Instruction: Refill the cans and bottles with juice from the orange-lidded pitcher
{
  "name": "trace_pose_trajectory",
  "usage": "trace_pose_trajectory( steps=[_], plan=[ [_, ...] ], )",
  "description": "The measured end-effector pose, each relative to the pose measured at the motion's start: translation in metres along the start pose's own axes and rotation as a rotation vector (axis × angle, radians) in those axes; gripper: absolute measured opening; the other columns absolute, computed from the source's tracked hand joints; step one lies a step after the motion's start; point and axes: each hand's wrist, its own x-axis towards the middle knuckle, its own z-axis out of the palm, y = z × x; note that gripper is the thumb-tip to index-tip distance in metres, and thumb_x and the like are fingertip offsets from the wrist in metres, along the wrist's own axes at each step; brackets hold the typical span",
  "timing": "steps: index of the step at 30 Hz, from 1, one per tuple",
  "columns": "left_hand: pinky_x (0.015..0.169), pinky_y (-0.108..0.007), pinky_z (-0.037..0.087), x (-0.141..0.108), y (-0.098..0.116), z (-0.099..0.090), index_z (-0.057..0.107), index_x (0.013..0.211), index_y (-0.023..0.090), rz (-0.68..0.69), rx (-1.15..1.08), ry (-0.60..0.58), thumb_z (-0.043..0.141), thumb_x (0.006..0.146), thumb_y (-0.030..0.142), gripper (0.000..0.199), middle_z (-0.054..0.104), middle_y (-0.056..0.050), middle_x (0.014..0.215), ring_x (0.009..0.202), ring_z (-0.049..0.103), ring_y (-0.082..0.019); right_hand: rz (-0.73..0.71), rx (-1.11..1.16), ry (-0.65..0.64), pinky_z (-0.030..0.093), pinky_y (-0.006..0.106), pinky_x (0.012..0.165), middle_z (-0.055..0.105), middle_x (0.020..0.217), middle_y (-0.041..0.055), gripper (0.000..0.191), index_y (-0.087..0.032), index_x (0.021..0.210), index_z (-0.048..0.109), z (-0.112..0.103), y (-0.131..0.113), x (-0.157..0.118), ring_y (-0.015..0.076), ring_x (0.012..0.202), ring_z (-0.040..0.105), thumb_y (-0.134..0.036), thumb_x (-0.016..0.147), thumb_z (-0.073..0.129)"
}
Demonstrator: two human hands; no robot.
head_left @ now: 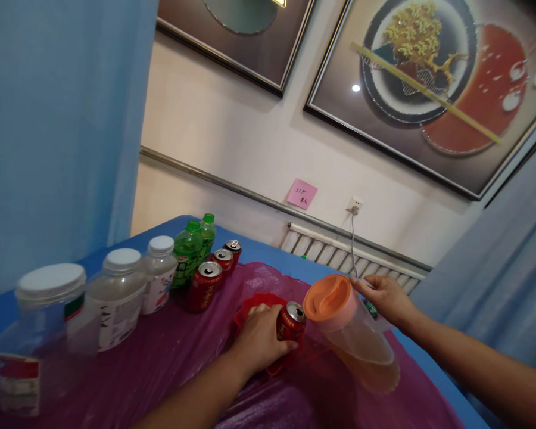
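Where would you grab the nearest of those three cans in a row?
Best, I think, around the middle of the nearest can, from its right. It stands upright, its round side uncrowded there; a green bottle stands close on its left and another can behind. Its top looks opened, so keep it level.

Dim light, small white glare on the larger framed picture (422, 89), slight overall softness.

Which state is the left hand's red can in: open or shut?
Open: the red can in the left hand shows a dark hole in its top.
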Motion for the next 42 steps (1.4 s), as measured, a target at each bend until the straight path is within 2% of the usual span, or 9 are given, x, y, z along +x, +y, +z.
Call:
trace_pose_trajectory(
  steps=[19,25,37,42],
  plan=[
    [0.09,-0.039,0.045,-0.0001,-0.0003,0.0006,0.067,0.107,0.025,0.009,0.021,-0.005,0.082,0.063,0.051,0.053,0.07,-0.008,0.108,0.104,0.062,-0.033,0.035,0.01,-0.022,0.029,0.024,0.037,0.031,0.042,-0.007,0.057,-0.027,0.055,0.029,0.0029,0.0015,-0.002,0.0104,0.037,0.035,-0.075,0.075,0.053],
    [0.089,-0.039,0.046,-0.0009,0.0009,-0.0003,0.068,0.105,0.026,0.004,0.01,-0.005,0.082,0.063,0.05,0.051,0.07,-0.008,0.106,0.104,0.062,-0.033,0.005,0.001,-0.01,0.026,0.024,0.037,0.032,0.041,-0.007,0.057,-0.026,0.054,0.03,0.0042,0.0061,-0.0016,0.0097,0.036,0.035,-0.072,0.078,0.054],
    [0.09,-0.039,0.045,-0.0015,0.0002,0.0003,0.067,0.106,0.025,0.004,0.009,-0.001,0.082,0.064,0.05,0.051,0.069,-0.009,0.107,0.105,0.061,-0.033,0.045,-0.005,-0.047,0.03,0.024,0.037,0.031,0.042,-0.0075,0.055,-0.028,0.056,0.03,0.0019,0.0032,-0.002,0.0105,0.037,0.036,-0.073,0.077,0.053],
    [0.089,-0.04,0.046,-0.0014,0.0009,-0.0007,0.067,0.108,0.025,-0.002,0.018,-0.012,0.081,0.064,0.051,0.053,0.069,-0.009,0.108,0.105,0.061,-0.034,0.029,-0.014,-0.041,0.026,0.024,0.039,0.03,0.042,-0.0074,0.055,-0.027,0.055,0.027,0.0021,0.0054,-0.0012,0.0096,0.037,0.034,-0.071,0.077,0.054]
  ],
)
